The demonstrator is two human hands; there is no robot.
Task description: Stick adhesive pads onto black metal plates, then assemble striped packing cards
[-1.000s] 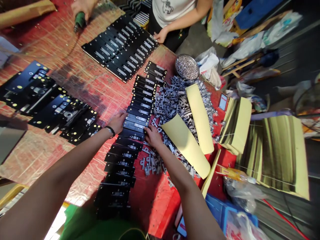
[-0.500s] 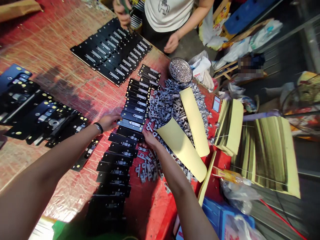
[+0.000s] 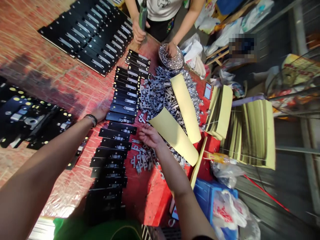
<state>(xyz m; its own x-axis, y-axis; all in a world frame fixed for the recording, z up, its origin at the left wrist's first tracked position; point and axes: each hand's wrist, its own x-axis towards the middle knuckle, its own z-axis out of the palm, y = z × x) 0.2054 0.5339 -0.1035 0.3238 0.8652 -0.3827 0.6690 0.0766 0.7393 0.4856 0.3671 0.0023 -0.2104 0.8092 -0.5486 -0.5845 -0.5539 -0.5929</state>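
Note:
A row of overlapping black metal plates (image 3: 122, 117) with small silver fittings runs up the red table. My left hand (image 3: 102, 112) is at the left ends of the plates in mid-row; its fingertips are blurred. To the right of the row, my right hand (image 3: 150, 136) is held apart from the plates, fingers curled in. Whether something small sits in its fingers I cannot make out. Under and around it lie loose silver metal clips (image 3: 143, 159), part of a larger heap (image 3: 156, 95).
Across the table a person holds a green power tool (image 3: 143, 15), other hand in a bowl of small metal pieces (image 3: 162, 60). Black plates (image 3: 82, 30) lie far left, more parts (image 3: 32, 116) near left. Yellowish card sheets (image 3: 175, 136) cover the heap; a blue crate (image 3: 202, 193) stands right.
My right hand has come away from the plate's right end and is curled over the clips. My left hand stays by the row. The other person's hand has moved into the bowl.

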